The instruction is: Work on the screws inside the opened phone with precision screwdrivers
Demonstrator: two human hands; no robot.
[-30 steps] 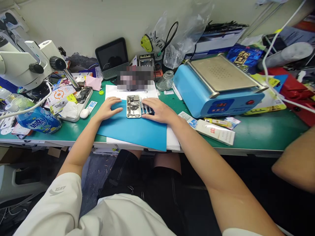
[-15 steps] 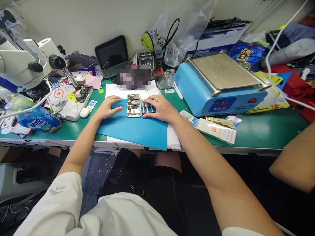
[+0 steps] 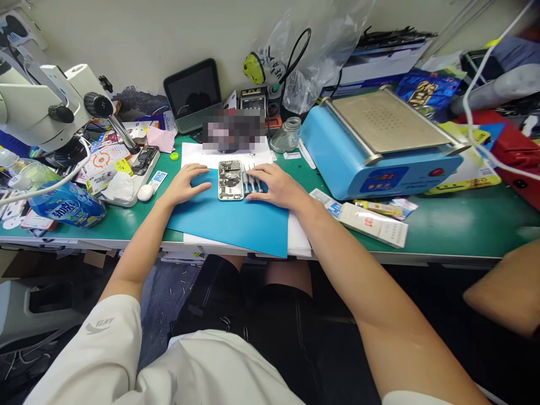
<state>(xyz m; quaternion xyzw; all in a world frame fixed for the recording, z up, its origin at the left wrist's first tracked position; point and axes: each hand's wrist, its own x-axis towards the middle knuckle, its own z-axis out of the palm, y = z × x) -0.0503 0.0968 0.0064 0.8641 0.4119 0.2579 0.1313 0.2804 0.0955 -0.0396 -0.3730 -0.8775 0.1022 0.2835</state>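
An opened smartphone [image 3: 230,180], its inner parts exposed, lies upright on a blue mat [image 3: 236,225]. Just right of the phone, several small screwdrivers [image 3: 252,183] with grey handles lie side by side, tips pointing away from me. My left hand [image 3: 189,184] rests on the mat's left side, thumb spread toward the phone, holding nothing. Around the screwdrivers curves my right hand [image 3: 278,185], fingers over their far part and thumb by their near ends. Its thumb and fingers are apart, and it partly covers the rightmost screwdriver.
Left stand a microscope [image 3: 63,109] and a blue detergent bag [image 3: 70,205]. A blue heating-plate machine [image 3: 371,163] fills the right, with a white box [image 3: 373,225] before it. A glass jar [image 3: 287,135] and a tablet-like screen [image 3: 192,90] stand behind. Another person's limb [image 3: 506,292] shows far right.
The view shifts slightly. Both my hands, the phone and the screwdrivers keep their places. The other person's limb at the right has moved a little.
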